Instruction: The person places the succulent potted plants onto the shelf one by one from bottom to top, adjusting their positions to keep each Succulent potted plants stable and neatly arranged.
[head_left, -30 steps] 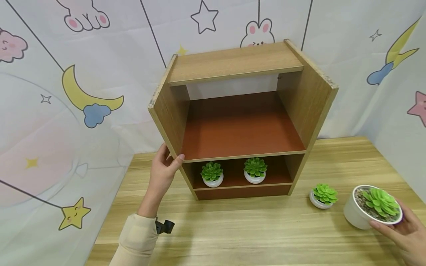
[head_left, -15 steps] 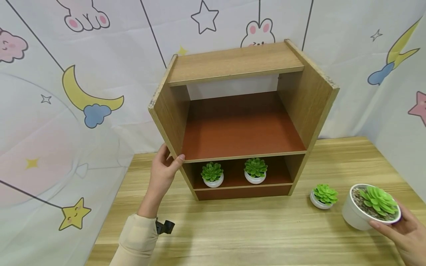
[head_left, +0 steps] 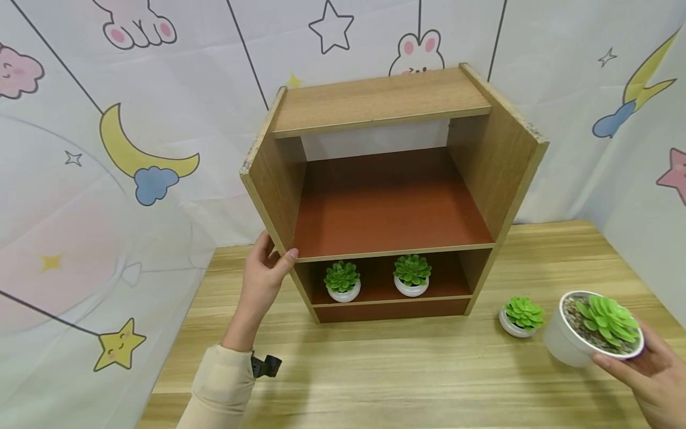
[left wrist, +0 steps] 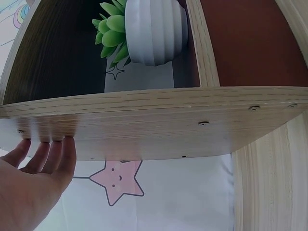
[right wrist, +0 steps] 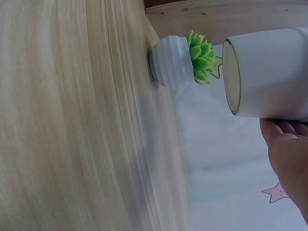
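A small wooden cabinet with reddish-brown shelves stands on the table. My left hand holds its left side panel, thumb over the front edge and fingertips against the outer face. At the right, my right hand grips a large white pot holding a green succulent in gravel. The right wrist view shows this pot's underside raised off the table. Beside it, a smaller potted succulent sits on the table.
Two small potted succulents, one left and one right, stand on the cabinet's lower shelf. The wood-grain table reaches back to a white cloth backdrop with cartoon prints. Another cloth side hangs at the right.
My right hand has lifted the large pot slightly and moved it a little to the left, toward the small potted succulent. The left hand stays on the cabinet.
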Demonstrator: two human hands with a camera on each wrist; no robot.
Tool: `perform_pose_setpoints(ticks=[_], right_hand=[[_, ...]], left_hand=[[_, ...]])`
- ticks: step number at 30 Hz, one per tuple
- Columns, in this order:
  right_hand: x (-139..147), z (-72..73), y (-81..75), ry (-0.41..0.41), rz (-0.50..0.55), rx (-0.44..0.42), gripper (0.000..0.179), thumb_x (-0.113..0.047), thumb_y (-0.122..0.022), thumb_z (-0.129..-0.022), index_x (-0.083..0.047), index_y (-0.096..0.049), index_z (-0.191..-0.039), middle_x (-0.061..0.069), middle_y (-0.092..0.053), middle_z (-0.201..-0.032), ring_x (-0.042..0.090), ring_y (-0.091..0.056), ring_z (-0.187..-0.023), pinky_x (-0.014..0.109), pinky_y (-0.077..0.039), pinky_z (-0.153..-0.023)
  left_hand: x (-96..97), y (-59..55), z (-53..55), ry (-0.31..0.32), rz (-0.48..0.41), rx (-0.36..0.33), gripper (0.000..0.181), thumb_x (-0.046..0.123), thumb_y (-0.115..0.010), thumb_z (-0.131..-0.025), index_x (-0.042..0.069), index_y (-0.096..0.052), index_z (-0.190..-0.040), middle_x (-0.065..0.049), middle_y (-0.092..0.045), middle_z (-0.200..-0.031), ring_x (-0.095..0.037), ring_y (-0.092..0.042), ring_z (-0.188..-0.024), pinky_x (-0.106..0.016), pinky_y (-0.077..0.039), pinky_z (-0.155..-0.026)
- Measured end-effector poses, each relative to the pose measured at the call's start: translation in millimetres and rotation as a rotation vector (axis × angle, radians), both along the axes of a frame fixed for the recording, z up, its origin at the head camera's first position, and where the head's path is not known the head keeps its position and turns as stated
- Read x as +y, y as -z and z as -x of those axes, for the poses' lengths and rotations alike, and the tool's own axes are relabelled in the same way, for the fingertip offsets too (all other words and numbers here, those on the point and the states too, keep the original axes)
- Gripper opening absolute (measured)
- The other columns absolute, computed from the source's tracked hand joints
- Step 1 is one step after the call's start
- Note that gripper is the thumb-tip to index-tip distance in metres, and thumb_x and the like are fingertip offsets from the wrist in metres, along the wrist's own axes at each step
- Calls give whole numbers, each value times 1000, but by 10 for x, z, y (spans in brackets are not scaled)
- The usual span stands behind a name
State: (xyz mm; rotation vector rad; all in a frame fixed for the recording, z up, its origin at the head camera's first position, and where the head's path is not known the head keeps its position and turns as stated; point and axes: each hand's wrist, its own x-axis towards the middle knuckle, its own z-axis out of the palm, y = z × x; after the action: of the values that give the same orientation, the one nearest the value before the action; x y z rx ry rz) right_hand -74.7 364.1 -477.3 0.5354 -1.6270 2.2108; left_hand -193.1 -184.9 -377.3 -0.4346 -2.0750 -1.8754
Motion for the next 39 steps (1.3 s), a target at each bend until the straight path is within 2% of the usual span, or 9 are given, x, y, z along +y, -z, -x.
perform_pose_setpoints(ticks=[4, 8, 15, 19, 28, 35, 39], right_hand=[[-42, -1, -28, -41, 10, -3, 76, 44, -38, -76, 16, -25, -146, 15, -50, -141, 19, -52, -124, 25, -45, -93], [-93, -11, -62, -42, 3, -24, 78, 44, -38, -75, 15, -27, -146, 14, -50, -141, 18, -54, -122, 25, -45, -92], [-218, -39, -126, 97, -66, -113, 79, 41, -48, -75, 8, -37, -146, 5, -55, -138, 11, -57, -118, 22, -46, -89], [-260, -55, -147, 121, -72, -126, 79, 41, -49, -74, 7, -40, -145, 4, -57, -135, 11, -58, -116, 21, -47, -87], [-352, -47, -174, 106, -40, -164, 78, 39, -50, -76, 3, -43, -145, 3, -57, -135, 11, -58, -116, 22, -48, -87], [-434, -36, -208, 67, -73, -121, 77, 40, -51, -74, 10, -39, -144, 8, -56, -135, 13, -59, -116, 25, -46, -88], [-462, -15, -216, 59, -46, -96, 78, 43, -49, -71, 12, -40, -142, 11, -57, -135, 16, -59, -116, 26, -46, -88]], left_hand=[[1, 0, 3, -1, 2, 5, 54, 5, -67, -92, 7, -49, -143, -12, -54, -131, -30, -55, -113, -31, -50, -87], [0, 0, 4, 3, 0, 5, 55, 5, -66, -92, 7, -48, -143, -11, -54, -132, -30, -55, -113, -31, -50, -87], [-1, 8, 3, 6, -11, 5, 54, 4, -66, -92, 7, -48, -143, -12, -54, -131, -31, -55, -112, -31, -50, -86], [1, 19, -2, 9, -9, -7, 54, 5, -66, -92, 7, -48, -143, -12, -54, -132, -31, -55, -112, -31, -50, -86], [5, 11, -5, 1, 2, -4, 54, 7, -66, -92, 7, -48, -143, -11, -54, -132, -30, -56, -112, -31, -50, -86], [0, 12, 2, -4, -1, 2, 54, 6, -67, -92, 7, -48, -143, -10, -54, -132, -29, -55, -112, -31, -50, -86], [-2, 14, 1, -3, 0, 7, 54, 7, -67, -92, 8, -49, -143, -10, -54, -132, -29, -55, -112, -32, -49, -86]])
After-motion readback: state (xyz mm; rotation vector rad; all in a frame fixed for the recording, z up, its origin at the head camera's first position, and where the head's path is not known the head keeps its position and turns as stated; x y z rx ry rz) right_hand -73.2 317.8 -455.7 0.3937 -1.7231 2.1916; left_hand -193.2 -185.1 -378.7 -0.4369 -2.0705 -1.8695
